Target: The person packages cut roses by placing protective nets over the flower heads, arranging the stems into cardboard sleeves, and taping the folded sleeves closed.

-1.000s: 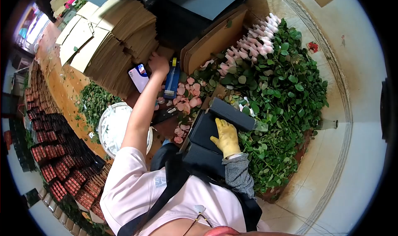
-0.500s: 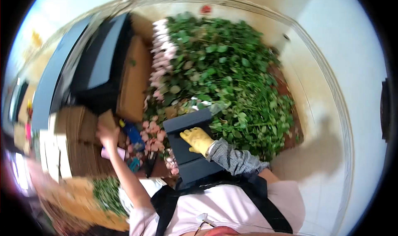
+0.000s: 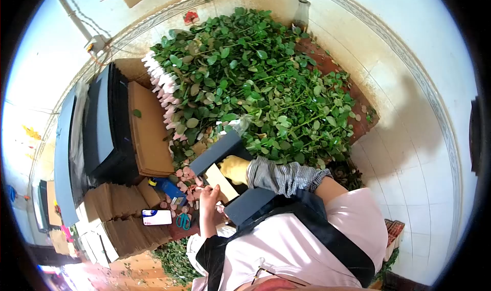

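My bare left hand (image 3: 208,200) pinches the lower edge of a tan cardboard piece (image 3: 222,181). The cardboard slants over a dark grey folded sheet (image 3: 217,152), whose nearer panel (image 3: 250,204) lies against my apron. My right hand (image 3: 234,169), in a yellow glove under a checked sleeve, is curled at the cardboard's far edge. Its fingertips are hidden, so what they grip does not show. Pink petals (image 3: 190,189) are scattered left of the sheet, beside a blue box-like item (image 3: 171,190).
A large heap of leafy stems (image 3: 255,81) covers the table (image 3: 364,107), with wrapped pink flower heads (image 3: 162,86) along its left side. Cardboard stacks (image 3: 120,206), dark sheets (image 3: 105,122), a phone (image 3: 156,217) and teal scissors (image 3: 183,220) sit at left. A glass bottle (image 3: 302,15) stands behind.
My left hand has brought the cardboard piece from the stack at left to the dark sheet. My right hand, earlier resting on the sheet, is now curled. The view has shifted.
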